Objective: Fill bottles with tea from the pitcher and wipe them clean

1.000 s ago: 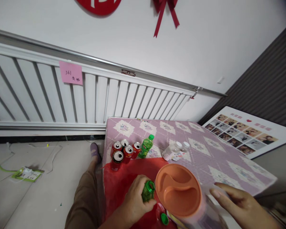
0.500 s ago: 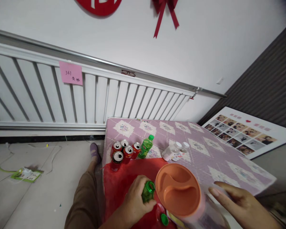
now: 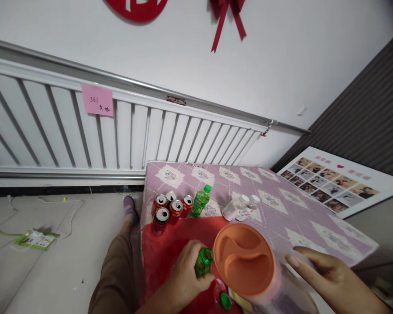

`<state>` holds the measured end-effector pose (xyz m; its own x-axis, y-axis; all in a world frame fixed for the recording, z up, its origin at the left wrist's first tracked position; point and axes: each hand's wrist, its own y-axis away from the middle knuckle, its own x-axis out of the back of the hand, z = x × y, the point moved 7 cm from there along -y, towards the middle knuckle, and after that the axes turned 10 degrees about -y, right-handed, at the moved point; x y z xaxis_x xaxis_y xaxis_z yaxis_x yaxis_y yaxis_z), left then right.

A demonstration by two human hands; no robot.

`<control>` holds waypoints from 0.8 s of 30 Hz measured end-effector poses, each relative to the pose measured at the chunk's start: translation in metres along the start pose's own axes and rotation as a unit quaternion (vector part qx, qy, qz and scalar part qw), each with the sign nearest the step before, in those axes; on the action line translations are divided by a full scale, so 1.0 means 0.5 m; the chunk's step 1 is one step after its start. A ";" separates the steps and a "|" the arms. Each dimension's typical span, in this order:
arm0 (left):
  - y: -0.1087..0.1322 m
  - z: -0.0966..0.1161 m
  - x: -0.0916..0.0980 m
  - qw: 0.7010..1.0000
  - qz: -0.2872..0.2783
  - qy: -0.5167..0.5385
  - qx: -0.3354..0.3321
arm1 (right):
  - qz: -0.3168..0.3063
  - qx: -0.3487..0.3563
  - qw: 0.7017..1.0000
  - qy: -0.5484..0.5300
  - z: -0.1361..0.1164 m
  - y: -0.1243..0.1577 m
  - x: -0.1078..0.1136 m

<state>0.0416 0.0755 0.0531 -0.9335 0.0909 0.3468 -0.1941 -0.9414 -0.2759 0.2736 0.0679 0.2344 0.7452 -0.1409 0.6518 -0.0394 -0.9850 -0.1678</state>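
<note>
My left hand (image 3: 188, 270) is wrapped round a green plastic bottle (image 3: 203, 262) with its mouth uncovered. Just right of the bottle's mouth is the orange lid (image 3: 245, 261) of a clear plastic pitcher (image 3: 290, 290), whose top leans toward the bottle. The fingers and thumb of my right hand (image 3: 330, 274) close on a see-through, blurred part at the pitcher's side that looks like its handle. Whether liquid is flowing cannot be made out. A green cap (image 3: 225, 300) shows below the bottle, on what looks like another bottle lying on the red cover (image 3: 163, 257).
Several drink cans (image 3: 176, 211) stand at the left edge of the flowered surface (image 3: 268, 192), beside a capped green bottle (image 3: 201, 201). Two clear bottles with white caps (image 3: 245, 207) lie farther right. Behind is a white radiator (image 3: 137, 135); a power strip (image 3: 37, 240) lies on the floor.
Hardly anything differs. My right hand and the pitcher have shifted very slightly left; my left hand and the green bottle stay in place.
</note>
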 end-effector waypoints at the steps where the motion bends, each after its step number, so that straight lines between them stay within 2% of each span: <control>1: 0.000 -0.001 0.000 1.000 0.000 -0.001 0.000 | -0.012 -0.001 1.000 0.002 0.001 0.000 -0.002; 3: 0.000 -0.002 -0.002 1.000 -0.002 -0.003 0.000 | -0.045 -0.011 0.999 0.018 0.005 0.000 -0.008; 5: 0.000 -0.004 -0.002 1.000 0.000 -0.002 0.002 | -0.053 -0.017 0.998 0.030 0.004 -0.001 -0.008; 12: 0.001 -0.003 0.003 1.000 0.001 0.005 0.003 | -0.010 -0.019 0.997 0.069 -0.037 -0.006 -0.007; 17: 0.001 -0.007 0.002 1.000 -0.008 0.004 0.006 | -0.031 -0.019 0.996 0.084 -0.051 -0.006 -0.012; 24: 0.000 -0.009 -0.001 1.000 -0.009 0.002 0.005 | -0.042 -0.013 0.995 0.091 -0.042 -0.005 -0.013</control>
<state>0.0407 0.0768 0.0491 -0.9312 0.1082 0.3481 -0.2068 -0.9432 -0.2602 0.2550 0.0693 0.2464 0.6138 -0.0708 0.7863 -0.0002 -0.9960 -0.0895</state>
